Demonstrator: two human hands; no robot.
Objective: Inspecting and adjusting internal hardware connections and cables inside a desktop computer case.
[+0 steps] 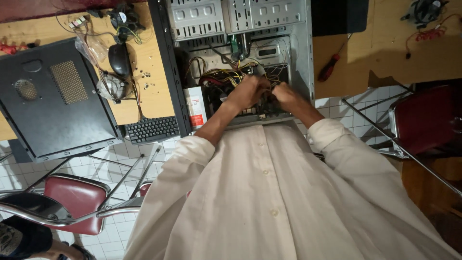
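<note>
An open desktop computer case [302, 53] lies on the wooden table, its insides facing up. Both my hands reach into its near end. My left hand [248, 91] has its fingers curled among the yellow, red and black cables [226, 73]. My right hand [285, 94] is closed right beside it, touching it, over the dark board area. What the fingers grip is hidden by the hands themselves. Metal drive bays [231, 17] fill the case's far end. My white shirt covers the lower middle of the view.
The case's black side panel [53, 101] lies at left, with a black mouse [119, 58], cooling fans [111, 86], loose screws and a black keyboard [151, 129]. A red-handled screwdriver [329, 67] lies at right. Red metal chairs [77, 197] stand on the tiled floor.
</note>
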